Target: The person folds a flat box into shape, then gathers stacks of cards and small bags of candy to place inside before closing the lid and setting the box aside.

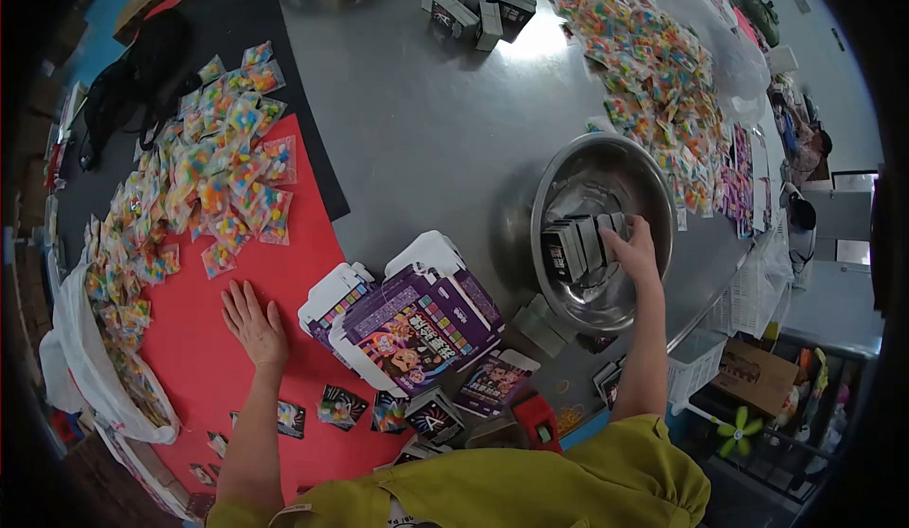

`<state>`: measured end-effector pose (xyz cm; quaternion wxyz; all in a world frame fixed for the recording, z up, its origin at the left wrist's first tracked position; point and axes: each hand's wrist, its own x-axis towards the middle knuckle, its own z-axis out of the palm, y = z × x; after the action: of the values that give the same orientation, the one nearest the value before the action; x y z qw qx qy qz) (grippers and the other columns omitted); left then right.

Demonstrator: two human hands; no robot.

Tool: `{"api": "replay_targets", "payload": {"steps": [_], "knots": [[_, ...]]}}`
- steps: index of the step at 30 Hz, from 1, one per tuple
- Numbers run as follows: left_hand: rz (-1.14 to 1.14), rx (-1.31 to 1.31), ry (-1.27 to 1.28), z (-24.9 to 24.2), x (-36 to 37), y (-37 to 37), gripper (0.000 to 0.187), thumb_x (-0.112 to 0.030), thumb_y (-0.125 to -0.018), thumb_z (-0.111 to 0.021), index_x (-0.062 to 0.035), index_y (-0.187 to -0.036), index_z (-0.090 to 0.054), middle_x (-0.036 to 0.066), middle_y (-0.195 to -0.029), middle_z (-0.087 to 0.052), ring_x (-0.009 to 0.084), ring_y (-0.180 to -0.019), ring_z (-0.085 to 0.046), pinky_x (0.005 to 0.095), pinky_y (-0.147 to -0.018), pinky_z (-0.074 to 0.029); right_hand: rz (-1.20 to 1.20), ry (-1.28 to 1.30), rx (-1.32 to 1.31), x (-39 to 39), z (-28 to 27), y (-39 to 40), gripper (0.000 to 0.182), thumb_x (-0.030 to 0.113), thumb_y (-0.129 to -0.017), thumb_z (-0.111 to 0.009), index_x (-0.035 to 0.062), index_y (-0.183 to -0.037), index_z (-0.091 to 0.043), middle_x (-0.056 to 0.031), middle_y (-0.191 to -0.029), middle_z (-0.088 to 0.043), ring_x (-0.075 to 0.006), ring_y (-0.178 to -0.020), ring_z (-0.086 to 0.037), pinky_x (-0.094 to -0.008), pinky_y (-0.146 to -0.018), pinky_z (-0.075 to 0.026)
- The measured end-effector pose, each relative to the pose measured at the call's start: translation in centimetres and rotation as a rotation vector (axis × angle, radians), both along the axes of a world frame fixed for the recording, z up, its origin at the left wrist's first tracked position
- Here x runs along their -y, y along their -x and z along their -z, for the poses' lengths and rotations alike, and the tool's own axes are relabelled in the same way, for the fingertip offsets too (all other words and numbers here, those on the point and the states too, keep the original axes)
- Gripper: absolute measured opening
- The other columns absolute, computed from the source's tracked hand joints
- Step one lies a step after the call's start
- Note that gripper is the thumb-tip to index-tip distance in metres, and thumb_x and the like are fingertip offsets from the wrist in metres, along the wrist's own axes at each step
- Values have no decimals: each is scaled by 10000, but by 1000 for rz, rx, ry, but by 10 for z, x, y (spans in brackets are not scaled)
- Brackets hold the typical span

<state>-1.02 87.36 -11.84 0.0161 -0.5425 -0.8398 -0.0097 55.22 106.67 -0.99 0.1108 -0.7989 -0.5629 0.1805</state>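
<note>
My left hand [254, 324] lies flat on the red sheet [189, 339], fingers spread, with nothing in it. Inside the steel bowl [648, 163] at the right, my right hand [632, 247] has its fingers around the right end of a row of black-and-white card packs [576, 247]. Between my arms are flattened purple printed boxes [417, 324], stacked at angles with white flaps showing. Below them, near my body, lie black cards [435, 417] and a smaller purple box [494, 382].
Small bags of colourful sweets [222, 163] are heaped at the left, beside a white plastic bag [95, 348]. Another heap [653, 73] lies at the upper right. Card stacks [478, 7] stand at the table's far side. A red tape dispenser [538, 423] sits near my body.
</note>
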Motion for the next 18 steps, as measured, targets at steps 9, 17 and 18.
{"api": "replay_targets", "payload": {"steps": [9, 17, 18], "knots": [[1, 33, 6, -6, 0, -1, 540, -282, -924, -430, -51, -1399, -320, 116, -1508, -210, 326, -1403, -123, 461, -1124, -93, -516, -430, 269, -249, -16, 113, 759, 178, -720, -700, 44, -1355, -307, -192, -1374, -369, -401, -1236, -392, -447, -992, -386], [17, 50, 25, -8, -1, -1, 554, -243, -901, -433, -23, -1394, -309, 162, -1497, -209, 348, -1399, -125, 477, -1126, -89, -646, -295, 388, -421, 34, 145, 1073, 171, -597, -796, 163, -1443, -136, -80, -1481, -252, -403, -1336, -248, -559, -1030, -340], [-2, 48, 30, -9, 0, -2, 554, -243, -901, -433, -23, -1394, -309, 162, -1497, -209, 348, -1399, -125, 477, -1126, -89, -610, -213, 464, -424, 37, 150, 1069, 173, -603, -793, 174, -1446, -136, -75, -1485, -248, -403, -1336, -250, -582, -1032, -317]]}}
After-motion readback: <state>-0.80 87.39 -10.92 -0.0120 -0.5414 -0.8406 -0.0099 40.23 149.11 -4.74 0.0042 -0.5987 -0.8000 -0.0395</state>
